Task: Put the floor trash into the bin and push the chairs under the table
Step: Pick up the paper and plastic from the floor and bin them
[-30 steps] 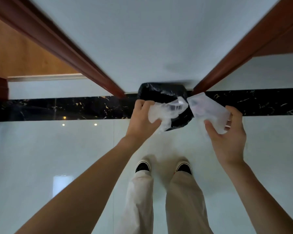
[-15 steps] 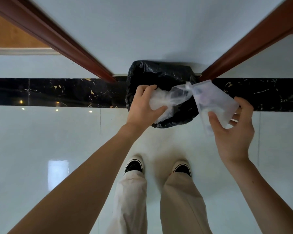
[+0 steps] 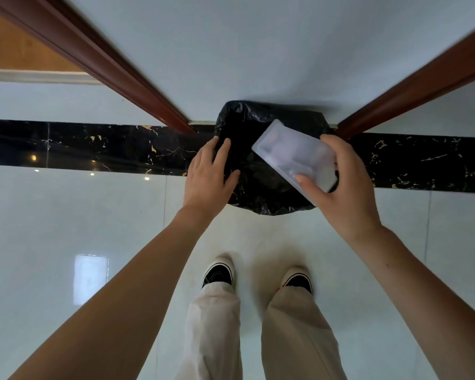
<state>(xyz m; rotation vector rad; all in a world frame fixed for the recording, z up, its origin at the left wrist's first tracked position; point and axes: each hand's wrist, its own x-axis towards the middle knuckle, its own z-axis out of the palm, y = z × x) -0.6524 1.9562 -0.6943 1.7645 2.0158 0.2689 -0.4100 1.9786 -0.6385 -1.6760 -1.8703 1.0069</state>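
The left hand point(image 3: 207, 174) is now empty, its fingers point(image 3: 222, 150) spread loosely over the near-left rim of the bin point(image 3: 261, 196), which is lined with a black bag and stands on the floor point(image 3: 66, 215) against the wall, at the far edge of the dark marble strip. Half a second ago that hand clutched a crumpled clear plastic wrapper above the opening; the wrapper is no longer visible, so it has most likely dropped into the dark of the bag. The right hand point(image 3: 346, 185) still grips a clear plastic box point(image 3: 294, 153), thumb on its near end and fingers wrapped behind, now tilted over the bin's mouth where before it was held off to the right. One piece of trash seems binned and the box looks about to follow. No chairs or worktop are in view, so that part is not yet done.
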